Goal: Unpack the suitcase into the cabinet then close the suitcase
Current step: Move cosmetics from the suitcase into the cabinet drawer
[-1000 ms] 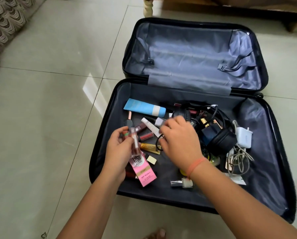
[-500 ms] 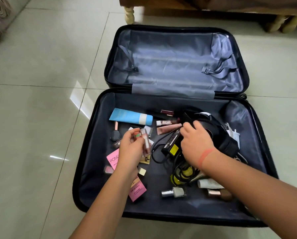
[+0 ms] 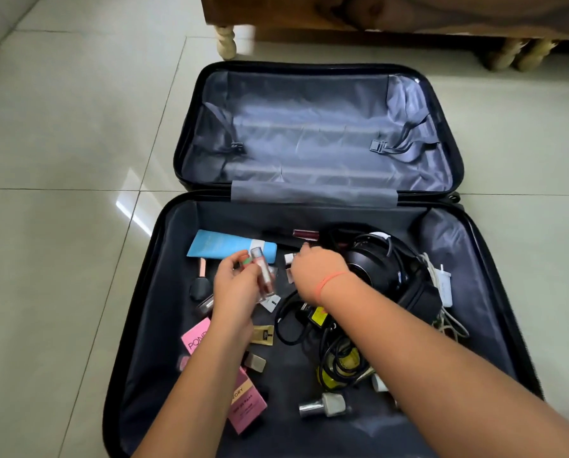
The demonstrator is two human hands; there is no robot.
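Leftward has gone the right hand (image 3: 316, 277); it now sits over the small lip tubes (image 3: 289, 263) just right of the blue tube (image 3: 225, 247). Its fingertips are hidden, so I cannot tell whether it pinches one. Just below the blue tube, the left hand (image 3: 235, 289) grips a clear lip gloss (image 3: 264, 276), nearly upright. Both work inside the open suitcase (image 3: 164, 312). Those small tubes lie just ahead of the right hand, the nearer one; their long axes are unclear.

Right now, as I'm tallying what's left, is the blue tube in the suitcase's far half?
No, the blue tube lies in the near half of the suitcase.
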